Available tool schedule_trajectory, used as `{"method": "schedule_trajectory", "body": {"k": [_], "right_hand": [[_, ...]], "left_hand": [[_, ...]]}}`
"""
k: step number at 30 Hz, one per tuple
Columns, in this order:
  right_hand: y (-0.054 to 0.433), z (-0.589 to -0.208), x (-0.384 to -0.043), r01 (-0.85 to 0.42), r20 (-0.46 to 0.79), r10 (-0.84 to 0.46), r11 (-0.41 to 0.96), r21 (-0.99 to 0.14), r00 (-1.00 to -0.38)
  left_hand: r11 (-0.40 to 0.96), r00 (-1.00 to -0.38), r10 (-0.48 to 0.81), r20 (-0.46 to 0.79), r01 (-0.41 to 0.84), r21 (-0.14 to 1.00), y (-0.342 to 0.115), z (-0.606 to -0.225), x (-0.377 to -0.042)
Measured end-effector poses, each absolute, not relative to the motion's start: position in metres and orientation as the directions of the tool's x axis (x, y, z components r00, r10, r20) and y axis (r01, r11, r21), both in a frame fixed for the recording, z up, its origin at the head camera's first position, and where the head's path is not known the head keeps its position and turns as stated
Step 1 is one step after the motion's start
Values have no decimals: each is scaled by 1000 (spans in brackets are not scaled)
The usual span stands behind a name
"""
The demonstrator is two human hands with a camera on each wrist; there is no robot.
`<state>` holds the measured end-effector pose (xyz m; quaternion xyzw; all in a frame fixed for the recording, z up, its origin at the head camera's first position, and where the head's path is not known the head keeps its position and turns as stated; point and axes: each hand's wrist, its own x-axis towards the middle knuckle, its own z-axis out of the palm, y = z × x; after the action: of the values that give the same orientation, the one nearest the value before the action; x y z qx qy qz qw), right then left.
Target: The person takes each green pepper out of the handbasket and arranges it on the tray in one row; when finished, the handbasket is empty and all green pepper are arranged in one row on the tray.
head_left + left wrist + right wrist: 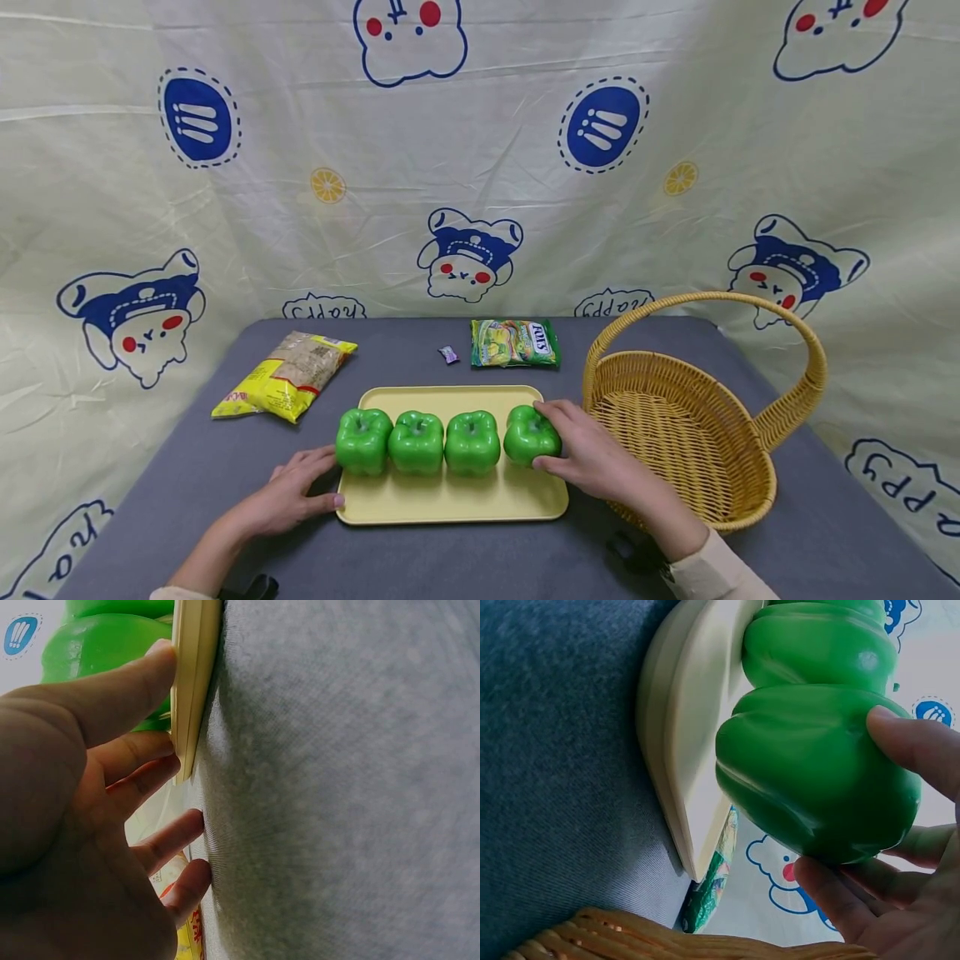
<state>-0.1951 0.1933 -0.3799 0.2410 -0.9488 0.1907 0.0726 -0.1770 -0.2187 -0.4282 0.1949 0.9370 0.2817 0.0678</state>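
Observation:
A row of several green bell peppers [417,442] stands on a pale yellow tray [450,505]. The rightmost bell pepper [529,436] is gripped by my right hand [592,450], thumb on the near side and fingers on the far side. It looks slightly tilted; the right wrist view shows this bell pepper [817,772] over the tray's end, though I cannot tell whether it touches the tray. My left hand [288,492] touches the tray's left end with fairly straight fingers. In the left wrist view, the thumb [142,682] lies against the tray rim [193,682].
To the right stands a wicker basket [675,425] with a tall arched handle, close beside my right forearm. A yellow bag of brown contents [288,375] lies at the back left. Behind the tray are a small purple wrapped candy [448,355] and a green snack packet [515,343].

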Motion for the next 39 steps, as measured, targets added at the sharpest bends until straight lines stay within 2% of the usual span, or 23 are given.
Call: {"method": "schedule_trajectory", "body": {"k": [39], "right_hand": [[190,-384,-198,-478,214,-431,833,-280,-877]], "left_hand": [[763,-914,406,-10,333,554,-218,-428,-177]]}}
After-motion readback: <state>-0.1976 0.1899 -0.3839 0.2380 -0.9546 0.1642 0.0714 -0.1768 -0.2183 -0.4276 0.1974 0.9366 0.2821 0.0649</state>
